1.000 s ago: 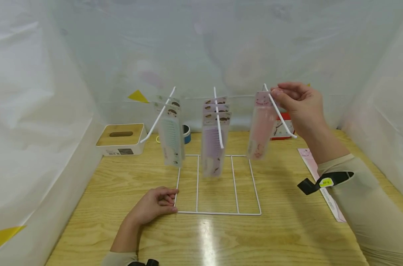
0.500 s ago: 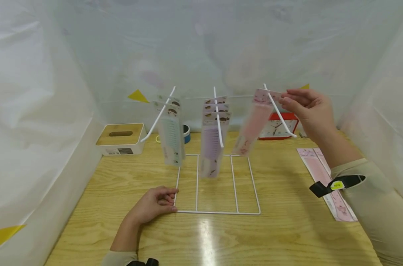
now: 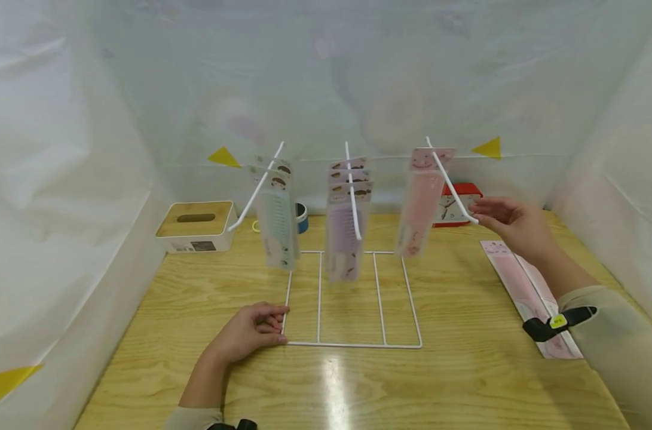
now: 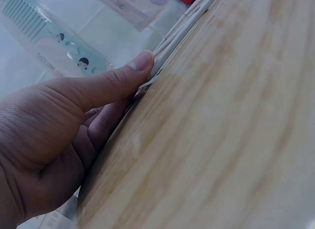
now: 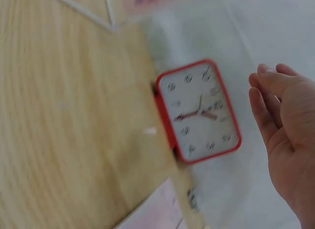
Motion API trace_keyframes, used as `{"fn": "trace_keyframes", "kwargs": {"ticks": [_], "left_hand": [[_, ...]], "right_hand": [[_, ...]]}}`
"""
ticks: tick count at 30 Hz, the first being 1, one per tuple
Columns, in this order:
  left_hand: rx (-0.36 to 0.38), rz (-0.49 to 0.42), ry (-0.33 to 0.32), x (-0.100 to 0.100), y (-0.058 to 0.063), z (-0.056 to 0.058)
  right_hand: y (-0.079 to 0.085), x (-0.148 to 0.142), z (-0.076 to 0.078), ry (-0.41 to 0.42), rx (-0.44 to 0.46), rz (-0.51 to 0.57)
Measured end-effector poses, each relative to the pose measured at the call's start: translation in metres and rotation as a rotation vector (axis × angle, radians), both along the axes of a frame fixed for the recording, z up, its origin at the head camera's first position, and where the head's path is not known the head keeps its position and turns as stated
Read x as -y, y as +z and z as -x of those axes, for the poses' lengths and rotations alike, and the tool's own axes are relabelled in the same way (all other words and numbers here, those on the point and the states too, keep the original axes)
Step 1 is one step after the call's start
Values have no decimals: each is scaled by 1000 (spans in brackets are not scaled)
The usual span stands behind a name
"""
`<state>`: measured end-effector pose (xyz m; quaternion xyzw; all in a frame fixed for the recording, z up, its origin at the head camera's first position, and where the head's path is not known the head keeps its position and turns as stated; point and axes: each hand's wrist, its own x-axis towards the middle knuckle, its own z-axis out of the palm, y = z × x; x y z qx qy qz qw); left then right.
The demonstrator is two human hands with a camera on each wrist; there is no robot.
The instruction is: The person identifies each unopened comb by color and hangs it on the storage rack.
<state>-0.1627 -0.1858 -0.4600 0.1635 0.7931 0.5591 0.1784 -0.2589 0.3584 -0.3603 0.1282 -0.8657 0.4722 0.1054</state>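
A white wire display rack (image 3: pixel 352 344) stands on the table with three prongs sloping toward me. My left hand (image 3: pixel 250 331) holds the front left corner of its base between thumb and fingers; the left wrist view shows the thumb (image 4: pixel 118 83) along the wire. Packaged green combs (image 3: pixel 276 224) hang on the left prong, packaged purple combs (image 3: pixel 344 233) on the middle one. From the right prong hangs a packaged pink comb (image 3: pixel 424 200). My right hand (image 3: pixel 519 230), empty with fingers extended, is beside that prong's tip. More pink comb packs (image 3: pixel 511 275) lie on the table at right.
Behind the rack on the right stands a red clock (image 5: pixel 199 111). A tissue box (image 3: pixel 196 227) with a wooden lid sits at the back left, and a blue roll (image 3: pixel 302 218) is partly hidden behind the green combs. White sheeting (image 3: pixel 326 77) encloses the table (image 3: pixel 352 388).
My right hand has let go of the pink comb pack and moved down and right. The pack, tilted half a second ago, now hangs straighter. My left hand stays put.
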Motion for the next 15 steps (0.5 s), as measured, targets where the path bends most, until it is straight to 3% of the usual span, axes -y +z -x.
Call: {"fn": "trace_keyframes", "kwargs": {"ticks": [7, 15], "left_hand": [[4, 2, 3, 1, 1, 0], [17, 0, 4, 0, 2, -1]], "right_hand": [[-44, -34, 5, -42, -29, -192], [-79, -59, 5, -23, -51, -259]]}}
